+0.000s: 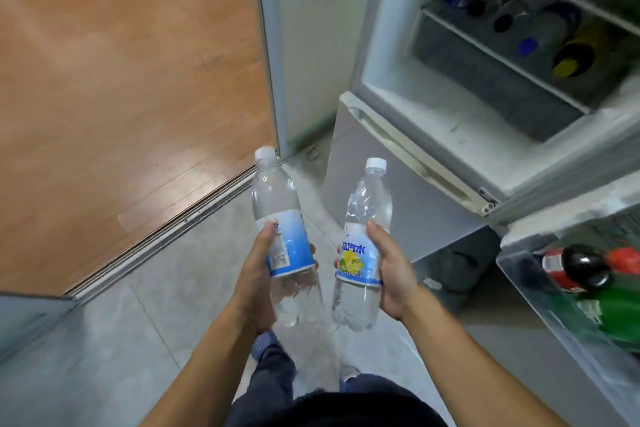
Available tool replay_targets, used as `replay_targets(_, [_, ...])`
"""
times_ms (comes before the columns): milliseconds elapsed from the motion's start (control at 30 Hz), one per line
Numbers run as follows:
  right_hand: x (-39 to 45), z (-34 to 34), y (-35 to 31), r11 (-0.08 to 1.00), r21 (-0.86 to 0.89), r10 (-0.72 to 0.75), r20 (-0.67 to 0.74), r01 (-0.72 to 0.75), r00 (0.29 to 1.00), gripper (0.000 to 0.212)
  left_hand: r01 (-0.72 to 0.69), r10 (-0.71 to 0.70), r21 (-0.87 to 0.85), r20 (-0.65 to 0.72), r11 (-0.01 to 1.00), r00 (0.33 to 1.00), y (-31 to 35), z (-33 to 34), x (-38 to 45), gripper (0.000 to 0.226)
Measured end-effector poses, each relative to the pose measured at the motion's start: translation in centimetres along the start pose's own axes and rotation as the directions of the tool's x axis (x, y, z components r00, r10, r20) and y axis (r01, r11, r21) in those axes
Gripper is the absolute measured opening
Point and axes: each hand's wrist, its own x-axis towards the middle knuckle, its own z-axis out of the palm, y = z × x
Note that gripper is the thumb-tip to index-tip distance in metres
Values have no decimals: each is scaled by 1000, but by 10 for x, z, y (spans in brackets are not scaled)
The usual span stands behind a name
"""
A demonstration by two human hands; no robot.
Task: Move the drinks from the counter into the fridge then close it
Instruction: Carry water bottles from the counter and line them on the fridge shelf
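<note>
Both bottles are clear, glossy plastic with ribbed, dimpled walls and matt white screw caps: the left bottle (281, 236) wears a smooth blue-and-white film label, the right bottle (363, 246) a shiny label with a yellow print. The wooden floor (131, 80) is a warm brown laminate with a soft sheen and visible plank seams; the tiled floor (166, 305) is pale grey and smooth, slightly reflective. A brushed metal threshold strip (166, 229) runs between them. The fridge (415, 135) has a painted, satin grey shell, scuffed white plastic lining and translucent plastic shelves (512, 66).
</note>
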Motion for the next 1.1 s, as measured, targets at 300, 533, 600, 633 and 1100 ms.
replay_targets(300, [27, 27, -50, 951, 237, -126, -285, 197, 950, 97, 72, -118, 239, 188, 968, 975, 79, 33, 79, 78])
replay_targets(533, [33, -8, -113, 902, 271, -200, -426, 336, 882, 94, 20, -132, 292, 369, 956, 920, 111, 121, 130, 73])
replay_targets(600, [33, -22, -141, 869, 274, -255, -464, 411, 848, 85, 4, -128, 275, 433, 961, 892, 124, 154, 142, 69])
replay_targets(633, [33, -29, -155, 851, 269, -284, -488, 452, 825, 81, -11, -120, 275, 456, 961, 882, 131, 170, 148, 69])
replay_targets(1100, [52, -89, -339, 608, -32, -537, -753, 794, 380, 28, -381, 96, 293, 670, 877, 736, 216, 358, 209, 34])
